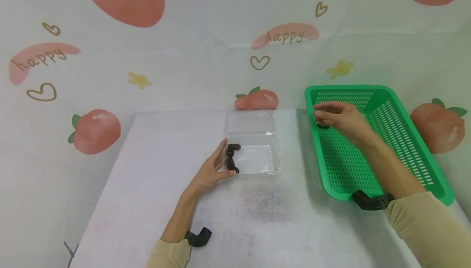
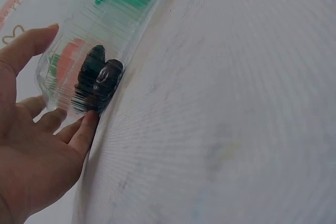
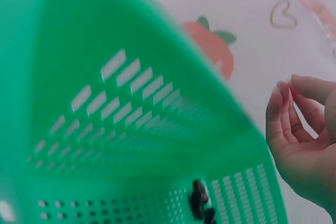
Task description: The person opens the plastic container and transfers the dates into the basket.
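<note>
A clear plastic clamshell box (image 1: 254,159) stands on the table with its lid (image 1: 251,122) folded back. Several dark, wrinkled dates (image 1: 230,163) lie along its left side; through the ribbed wall in the left wrist view, dates (image 2: 107,77) appear side by side. My left hand (image 1: 210,174) rests against the box's left end, thumb at the front corner and fingers spread along the wall. Over the far left of a green basket (image 1: 324,174), my right hand (image 1: 344,121) hangs with loosely bent fingers, tips close together, nothing visible between them. Below it lie dark dates (image 3: 198,199), partly hidden in the head view.
The basket's raised, perforated walls stand at the table's right side, close to the patterned backdrop (image 1: 206,55). White tabletop (image 1: 162,153) extends left of the box, and a stained patch (image 1: 268,202) lies in front of it.
</note>
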Action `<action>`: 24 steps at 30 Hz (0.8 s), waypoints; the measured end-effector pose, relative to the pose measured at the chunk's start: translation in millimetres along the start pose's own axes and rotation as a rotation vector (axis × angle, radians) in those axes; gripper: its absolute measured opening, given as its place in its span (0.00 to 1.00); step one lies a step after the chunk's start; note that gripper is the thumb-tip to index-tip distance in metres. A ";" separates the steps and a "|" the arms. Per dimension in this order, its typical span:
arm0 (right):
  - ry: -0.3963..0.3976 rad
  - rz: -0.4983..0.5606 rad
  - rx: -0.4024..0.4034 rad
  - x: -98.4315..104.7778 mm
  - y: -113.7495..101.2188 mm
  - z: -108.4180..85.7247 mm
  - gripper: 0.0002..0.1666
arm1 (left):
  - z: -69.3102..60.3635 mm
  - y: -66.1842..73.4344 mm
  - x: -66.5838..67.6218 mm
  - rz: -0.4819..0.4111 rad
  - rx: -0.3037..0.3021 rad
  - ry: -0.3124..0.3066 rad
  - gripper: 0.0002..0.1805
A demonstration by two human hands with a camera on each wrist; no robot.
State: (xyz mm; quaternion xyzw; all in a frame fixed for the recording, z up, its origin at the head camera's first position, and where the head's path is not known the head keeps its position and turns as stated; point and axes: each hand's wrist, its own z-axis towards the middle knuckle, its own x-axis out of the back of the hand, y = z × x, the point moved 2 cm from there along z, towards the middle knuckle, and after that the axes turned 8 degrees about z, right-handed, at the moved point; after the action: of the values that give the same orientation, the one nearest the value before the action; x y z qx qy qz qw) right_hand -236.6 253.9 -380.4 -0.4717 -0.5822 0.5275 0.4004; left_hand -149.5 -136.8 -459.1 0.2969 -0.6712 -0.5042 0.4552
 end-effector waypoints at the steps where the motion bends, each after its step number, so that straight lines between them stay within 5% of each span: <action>1: -0.001 -0.020 -0.003 -3.7 -1.7 -1.4 0.23 | -0.4 0.4 -0.1 0.001 0.000 0.000 0.55; 16: -0.065 -0.046 -0.007 -74.8 -2.5 -3.1 0.22 | 0.4 1.3 3.4 -0.025 0.031 -0.008 0.56; 24: -0.066 -0.040 -0.045 -107.8 10.3 -6.5 0.20 | 6.9 -28.7 -0.6 0.011 -0.008 0.014 0.58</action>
State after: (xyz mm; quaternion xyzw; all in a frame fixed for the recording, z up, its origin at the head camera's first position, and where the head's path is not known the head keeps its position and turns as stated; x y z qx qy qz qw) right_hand -203.8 150.7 -386.5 -0.4512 -0.6159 0.5215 0.3809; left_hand -157.3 -142.6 -487.0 0.2950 -0.6675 -0.5021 0.4639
